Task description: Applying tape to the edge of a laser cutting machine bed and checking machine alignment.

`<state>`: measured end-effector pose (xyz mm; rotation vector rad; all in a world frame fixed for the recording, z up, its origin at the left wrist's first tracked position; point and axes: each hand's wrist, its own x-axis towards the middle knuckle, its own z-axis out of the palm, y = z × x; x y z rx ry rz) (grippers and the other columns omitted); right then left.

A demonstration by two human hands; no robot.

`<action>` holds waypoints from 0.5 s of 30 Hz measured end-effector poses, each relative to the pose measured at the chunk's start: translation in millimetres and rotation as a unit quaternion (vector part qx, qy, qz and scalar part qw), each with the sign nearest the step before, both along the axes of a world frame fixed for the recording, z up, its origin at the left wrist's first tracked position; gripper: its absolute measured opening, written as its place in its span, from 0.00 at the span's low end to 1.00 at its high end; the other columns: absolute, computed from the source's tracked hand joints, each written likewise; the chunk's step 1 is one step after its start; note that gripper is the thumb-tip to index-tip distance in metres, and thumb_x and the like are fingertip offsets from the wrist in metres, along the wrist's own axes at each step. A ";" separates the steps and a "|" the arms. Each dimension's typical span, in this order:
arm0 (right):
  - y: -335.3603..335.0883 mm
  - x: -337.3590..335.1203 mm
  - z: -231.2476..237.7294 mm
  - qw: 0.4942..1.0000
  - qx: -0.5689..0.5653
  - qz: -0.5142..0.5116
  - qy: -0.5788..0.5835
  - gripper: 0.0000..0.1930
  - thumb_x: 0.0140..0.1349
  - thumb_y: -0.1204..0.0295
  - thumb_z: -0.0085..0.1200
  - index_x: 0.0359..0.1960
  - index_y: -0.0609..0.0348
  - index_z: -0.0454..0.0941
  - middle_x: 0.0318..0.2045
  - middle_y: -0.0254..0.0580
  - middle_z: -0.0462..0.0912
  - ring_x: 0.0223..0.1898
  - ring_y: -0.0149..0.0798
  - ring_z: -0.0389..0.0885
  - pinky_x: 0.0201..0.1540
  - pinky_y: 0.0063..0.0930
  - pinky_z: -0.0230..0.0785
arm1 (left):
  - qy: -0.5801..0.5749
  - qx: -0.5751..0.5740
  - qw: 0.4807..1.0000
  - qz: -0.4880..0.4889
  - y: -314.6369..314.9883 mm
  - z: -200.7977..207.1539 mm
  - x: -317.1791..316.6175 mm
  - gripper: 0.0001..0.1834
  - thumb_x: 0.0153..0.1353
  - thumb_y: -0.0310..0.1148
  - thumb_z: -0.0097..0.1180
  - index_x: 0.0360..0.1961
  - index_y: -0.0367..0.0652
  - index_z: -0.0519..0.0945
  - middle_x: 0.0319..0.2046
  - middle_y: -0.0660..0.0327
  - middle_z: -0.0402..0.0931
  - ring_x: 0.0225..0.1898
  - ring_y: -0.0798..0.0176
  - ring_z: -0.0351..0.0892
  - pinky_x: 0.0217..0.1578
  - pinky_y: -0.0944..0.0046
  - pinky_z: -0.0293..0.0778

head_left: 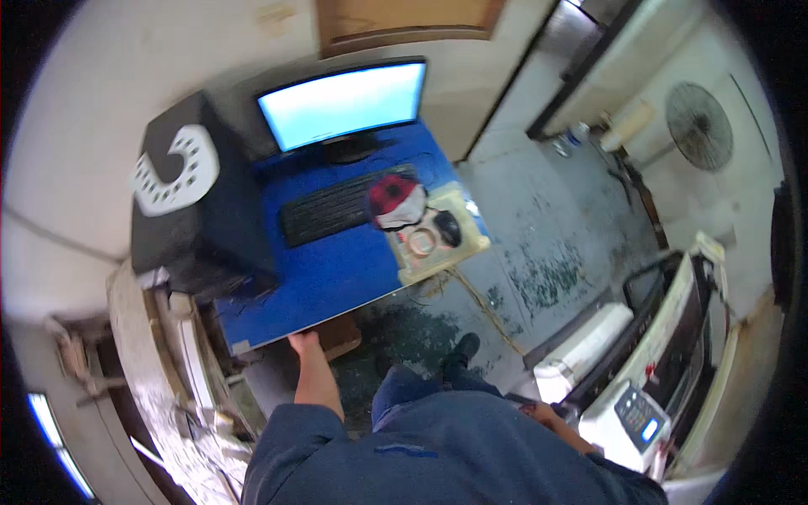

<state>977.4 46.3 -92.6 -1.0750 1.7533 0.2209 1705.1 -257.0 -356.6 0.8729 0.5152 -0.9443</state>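
Note:
My left hand [305,341] is at the front edge of a blue-topped desk [337,282], by its left part. Its fingers are mostly hidden at that edge. My right hand [545,414] is low beside my body, close to a white machine with a keypad panel [627,421]. Blur and the small size keep its fingers from showing clearly. On the desk stand a lit monitor [345,105], a black keyboard [332,204] and a red-and-black checked cap [397,202]. A black mouse [447,228] and a roll of tape [421,242] lie on a pale board [412,271].
A black computer tower [215,231] with a white curved piece [198,172] on it takes the desk's left side. Wrapped material [139,337] stands left. The long machine [673,328] runs along the right. A round fan [699,126] stands by the far right wall, beyond the worn grey floor [539,219].

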 end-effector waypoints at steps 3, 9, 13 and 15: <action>16.6 3.6 -7.2 0.998 0.019 -0.049 0.032 0.18 0.68 0.59 0.63 0.49 0.60 0.90 0.33 0.42 0.92 0.35 0.36 0.90 0.39 0.35 0.80 | 0.007 0.133 0.991 -0.026 -4.9 -2.9 4.6 0.21 0.72 0.40 0.56 0.59 0.40 0.83 0.61 0.52 0.83 0.59 0.47 0.81 0.65 0.49 0.76; 33.9 -26.9 -29.1 0.994 -0.074 -0.016 0.075 0.20 0.66 0.54 0.62 0.48 0.56 0.89 0.39 0.52 0.92 0.40 0.54 0.90 0.48 0.49 0.80 | -0.257 0.290 0.858 -0.338 -2.5 24.5 -0.5 0.21 0.70 0.38 0.59 0.55 0.32 0.83 0.52 0.47 0.85 0.51 0.44 0.84 0.56 0.50 0.79; 25.3 -52.0 -10.9 0.985 -0.139 -0.022 0.100 0.20 0.67 0.54 0.59 0.47 0.59 0.88 0.41 0.58 0.90 0.43 0.61 0.89 0.50 0.52 0.80 | -0.746 0.295 0.371 -0.468 17.8 60.5 -11.9 0.21 0.69 0.37 0.60 0.53 0.27 0.83 0.45 0.43 0.86 0.46 0.42 0.85 0.49 0.51 0.81; 13.7 -67.8 18.4 0.972 -0.182 -0.081 0.125 0.20 0.67 0.56 0.59 0.47 0.60 0.88 0.39 0.59 0.89 0.41 0.59 0.89 0.47 0.51 0.80 | -0.788 0.238 0.163 -0.544 19.9 80.8 -20.6 0.23 0.69 0.39 0.62 0.54 0.27 0.83 0.47 0.44 0.86 0.48 0.43 0.86 0.51 0.52 0.81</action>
